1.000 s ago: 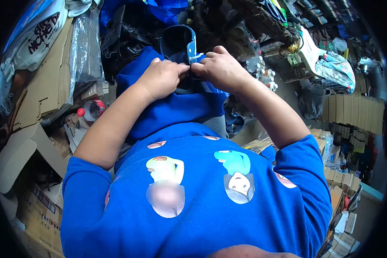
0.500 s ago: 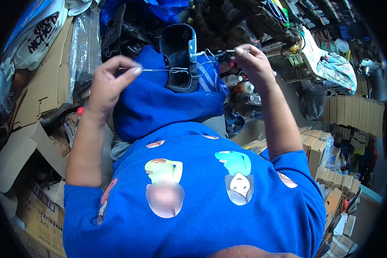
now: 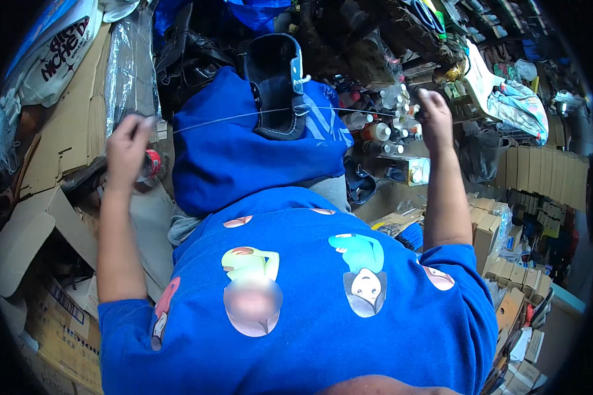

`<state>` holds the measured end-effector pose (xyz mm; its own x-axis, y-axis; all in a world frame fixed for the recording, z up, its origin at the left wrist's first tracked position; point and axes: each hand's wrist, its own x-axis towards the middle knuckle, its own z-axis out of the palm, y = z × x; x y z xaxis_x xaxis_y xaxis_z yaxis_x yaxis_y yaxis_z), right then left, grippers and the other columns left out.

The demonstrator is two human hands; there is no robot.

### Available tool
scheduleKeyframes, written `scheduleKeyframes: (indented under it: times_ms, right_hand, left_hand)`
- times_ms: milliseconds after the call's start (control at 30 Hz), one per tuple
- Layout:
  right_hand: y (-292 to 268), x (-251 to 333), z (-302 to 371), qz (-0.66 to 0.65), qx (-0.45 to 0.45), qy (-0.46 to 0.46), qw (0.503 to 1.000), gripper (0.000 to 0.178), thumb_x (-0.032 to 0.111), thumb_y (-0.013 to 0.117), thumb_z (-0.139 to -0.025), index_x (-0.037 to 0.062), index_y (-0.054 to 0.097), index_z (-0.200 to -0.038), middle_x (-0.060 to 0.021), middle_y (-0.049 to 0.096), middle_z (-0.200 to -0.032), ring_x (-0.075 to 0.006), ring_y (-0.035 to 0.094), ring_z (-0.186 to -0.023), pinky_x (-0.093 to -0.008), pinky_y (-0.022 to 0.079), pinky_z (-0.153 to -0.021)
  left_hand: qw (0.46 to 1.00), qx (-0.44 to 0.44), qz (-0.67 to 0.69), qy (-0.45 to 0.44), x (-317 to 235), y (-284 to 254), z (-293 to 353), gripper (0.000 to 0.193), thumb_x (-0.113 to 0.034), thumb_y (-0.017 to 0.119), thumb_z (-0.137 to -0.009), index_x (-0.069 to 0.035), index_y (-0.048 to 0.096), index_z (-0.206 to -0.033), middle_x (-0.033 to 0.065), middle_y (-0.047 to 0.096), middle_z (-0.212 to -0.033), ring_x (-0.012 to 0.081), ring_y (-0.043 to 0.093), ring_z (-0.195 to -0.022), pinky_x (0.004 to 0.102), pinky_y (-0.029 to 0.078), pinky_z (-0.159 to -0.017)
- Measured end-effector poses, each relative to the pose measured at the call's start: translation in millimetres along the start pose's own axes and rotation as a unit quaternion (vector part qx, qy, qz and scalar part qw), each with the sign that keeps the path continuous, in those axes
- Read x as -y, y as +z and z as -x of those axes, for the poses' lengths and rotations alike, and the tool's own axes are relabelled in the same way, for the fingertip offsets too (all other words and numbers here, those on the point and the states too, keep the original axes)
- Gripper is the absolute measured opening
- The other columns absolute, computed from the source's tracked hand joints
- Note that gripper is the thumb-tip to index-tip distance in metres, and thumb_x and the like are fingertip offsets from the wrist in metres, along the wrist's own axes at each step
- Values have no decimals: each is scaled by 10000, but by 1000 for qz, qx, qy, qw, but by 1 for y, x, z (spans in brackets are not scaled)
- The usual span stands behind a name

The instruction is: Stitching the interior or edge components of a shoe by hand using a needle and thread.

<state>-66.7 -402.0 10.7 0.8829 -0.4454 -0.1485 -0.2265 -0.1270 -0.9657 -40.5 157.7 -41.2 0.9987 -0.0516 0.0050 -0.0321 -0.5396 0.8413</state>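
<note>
A black leather piece (image 3: 275, 92), hollow and curved like a holster with pale stitches along its lower edge, stands on the blue cloth (image 3: 244, 155) over my lap. Pale thread (image 3: 224, 118) passes through its right edge and runs out taut to both sides. On the left, my left hand (image 3: 128, 141) is closed in a pinch at that end of the thread. Far to the right, my right hand (image 3: 435, 115) pinches the other end, fingers slightly blurred. Whether either hand also holds a needle cannot be made out.
Several small bottles (image 3: 379, 131) stand right of the lap. A red-labelled bottle (image 3: 151, 163) is beside my left wrist. Flattened cardboard (image 3: 72, 125) and an open carton (image 3: 26, 237) lie at left; stacked cardboard pieces (image 3: 540, 174) are at right.
My hands have moved apart, left hand outward and down, right hand outward and slightly down. The loose thread loops at the leather's edge have been drawn into a straight line.
</note>
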Motion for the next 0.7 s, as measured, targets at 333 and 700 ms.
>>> scheduleKeyframes:
  times_ms: [333, 700]
  right_hand:
    - [147, 34, 30, 299, 340, -214, 866, 165, 26, 689, -790, 73, 711, -947, -35, 618, -906, -126, 617, -851, -267, 498, -759]
    - [146, 13, 30, 271, 387, -231, 851, 205, 24, 700, -726, 96, 719, -917, -68, 644, -871, -214, 637, -834, -316, 515, -764]
  left_hand:
    - [953, 243, 24, 182, -113, 136, -65, 584, -143, 782, -669, -39, 541, -1191, 127, 580, -1229, 262, 538, -1171, 359, 398, -1002]
    - [905, 395, 12, 156, -118, 151, -90, 297, -77, 771, -677, -21, 678, -954, 76, 590, -942, 214, 591, -928, 321, 454, -879]
